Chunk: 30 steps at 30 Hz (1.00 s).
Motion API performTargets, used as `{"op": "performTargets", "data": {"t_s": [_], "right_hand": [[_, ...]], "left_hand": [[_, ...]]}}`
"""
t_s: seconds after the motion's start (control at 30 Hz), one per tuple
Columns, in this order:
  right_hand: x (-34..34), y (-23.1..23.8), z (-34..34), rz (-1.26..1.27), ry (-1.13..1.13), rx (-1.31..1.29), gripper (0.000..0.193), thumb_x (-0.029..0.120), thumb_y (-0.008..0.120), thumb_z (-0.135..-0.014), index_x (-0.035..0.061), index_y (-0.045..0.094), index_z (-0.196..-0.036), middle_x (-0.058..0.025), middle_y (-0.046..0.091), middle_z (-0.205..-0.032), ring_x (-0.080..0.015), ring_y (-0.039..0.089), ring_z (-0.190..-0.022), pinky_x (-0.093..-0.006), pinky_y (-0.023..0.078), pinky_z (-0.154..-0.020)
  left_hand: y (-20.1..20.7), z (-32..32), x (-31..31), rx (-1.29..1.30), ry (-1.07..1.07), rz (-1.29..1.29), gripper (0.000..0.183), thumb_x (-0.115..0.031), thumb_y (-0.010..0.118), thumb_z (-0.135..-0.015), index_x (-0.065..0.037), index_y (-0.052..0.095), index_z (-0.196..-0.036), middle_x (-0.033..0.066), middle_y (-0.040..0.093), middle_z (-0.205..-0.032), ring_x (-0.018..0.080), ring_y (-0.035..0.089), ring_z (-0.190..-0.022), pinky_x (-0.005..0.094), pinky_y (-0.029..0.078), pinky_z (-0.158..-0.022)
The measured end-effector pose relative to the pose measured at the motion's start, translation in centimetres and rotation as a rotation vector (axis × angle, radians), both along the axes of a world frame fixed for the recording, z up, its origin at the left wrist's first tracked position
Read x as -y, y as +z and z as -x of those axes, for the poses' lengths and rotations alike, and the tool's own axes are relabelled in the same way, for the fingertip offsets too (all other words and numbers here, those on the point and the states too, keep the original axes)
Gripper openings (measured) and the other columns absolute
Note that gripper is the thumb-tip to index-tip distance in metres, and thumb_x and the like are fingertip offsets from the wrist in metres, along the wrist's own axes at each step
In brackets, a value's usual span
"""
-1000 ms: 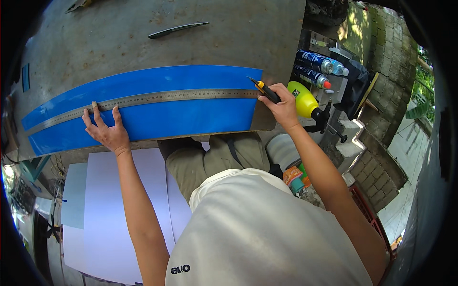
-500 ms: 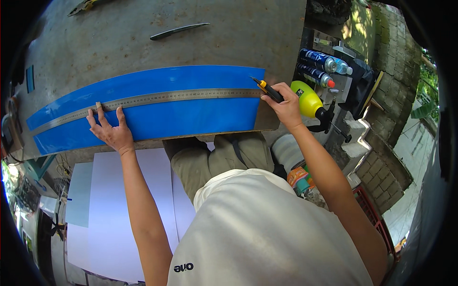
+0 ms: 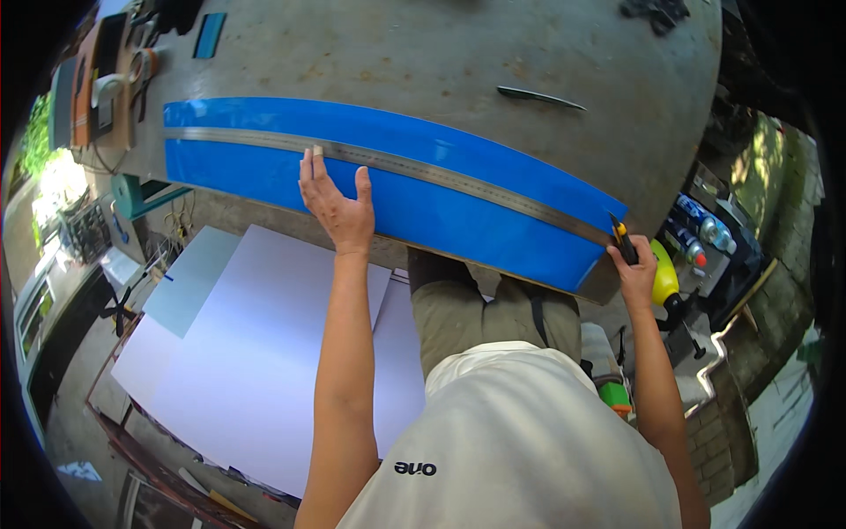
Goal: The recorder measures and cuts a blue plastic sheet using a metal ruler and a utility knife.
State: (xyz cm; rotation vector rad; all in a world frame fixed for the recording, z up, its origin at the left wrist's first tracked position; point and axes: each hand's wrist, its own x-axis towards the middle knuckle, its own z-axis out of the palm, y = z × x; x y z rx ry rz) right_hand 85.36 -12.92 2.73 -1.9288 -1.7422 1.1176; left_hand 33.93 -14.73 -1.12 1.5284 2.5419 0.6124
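A long blue sheet [image 3: 441, 216] lies along the near edge of the metal-topped table, glossy and narrow. A steel ruler [image 3: 458, 182] runs lengthwise over it, almost end to end. My left hand [image 3: 339, 212] rests its fingertips on the ruler, left of the sheet's middle, with the fingers stretched out and the thumb apart. At the right end of the sheet, my right hand [image 3: 639, 271] grips a black-and-yellow utility knife [image 3: 624, 240]. Its blade points away from me, near the sheet's right edge just past the ruler; whether it touches the sheet I cannot tell.
A thin dark tool with a pointed end [image 3: 539, 96] lies farther back on the table [image 3: 397, 62]. At the far left are a small blue strip [image 3: 210, 35] and scissors [image 3: 143, 66]. A yellow bottle [image 3: 663, 278] and spray cans [image 3: 690, 212] stand right; white panels [image 3: 256, 326] lie below left.
The view has swung left, so the sheet and both hands appear farther right and tilted. My left fingers have drawn closer together on the ruler. The knife remains in my right hand near the sheet's right end.
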Motion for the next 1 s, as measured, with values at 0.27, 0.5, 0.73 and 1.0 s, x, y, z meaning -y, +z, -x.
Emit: {"op": "performTargets", "data": {"t_s": [0.27, 0.5, 0.73, 1.0], "right_hand": [[0.7, -0.4, -0.1, 0.001, 0.028, 0.039, 0.025, 0.009, 0.084, -0.088, -0.0001, 0.063, -0.099, -0.0069, 0.062, -0.1, -0.0211, 0.059, -0.093, -0.0309, 0.046, -0.088], [0.9, -0.2, -0.7, 0.061, 0.008, 0.103, 0.026, 0.011, 0.084, -0.091, 0.0002, 0.064, -0.103, -0.0057, 0.063, -0.103, -0.0186, 0.059, -0.097, -0.0303, 0.046, -0.091], [1.0, -0.5, -1.7, 0.082, 0.014, 0.145, 0.029, 0.013, 0.085, -0.091, 0.0004, 0.063, -0.105, -0.0048, 0.059, -0.1, -0.0188, 0.057, -0.095, -0.0309, 0.045, -0.09], [1.3, -1.0, -2.2, 0.063, 0.013, 0.125, 0.029, 0.013, 0.084, -0.091, 0.0006, 0.061, -0.104, -0.0049, 0.057, -0.1, -0.0196, 0.056, -0.095, -0.0315, 0.046, -0.091]], "left_hand": [[-0.5, 15.0, -1.0, -0.094, 0.245, 0.037, 0.081, -0.056, 0.063, -0.1, -0.013, 0.035, -0.163, 0.0168, 0.03, -0.168, 0.0388, 0.028, -0.157, 0.0602, 0.02, -0.128], [-1.6, 18.9, -2.8, -0.154, 0.157, 0.112, 0.08, -0.069, 0.061, -0.095, -0.028, 0.042, -0.161, 0.0108, 0.029, -0.17, 0.0393, 0.021, -0.16, 0.0695, 0.012, -0.127], [-1.6, 18.4, -3.2, -0.203, 0.161, 0.15, 0.074, -0.066, 0.064, -0.094, -0.031, 0.048, -0.158, 0.01, 0.033, -0.168, 0.0397, 0.024, -0.159, 0.0694, 0.013, -0.126], [-1.4, 18.3, -3.1, -0.193, 0.172, 0.166, 0.076, -0.068, 0.064, -0.093, -0.032, 0.048, -0.158, 0.0086, 0.034, -0.169, 0.0385, 0.024, -0.159, 0.069, 0.012, -0.126]]}}
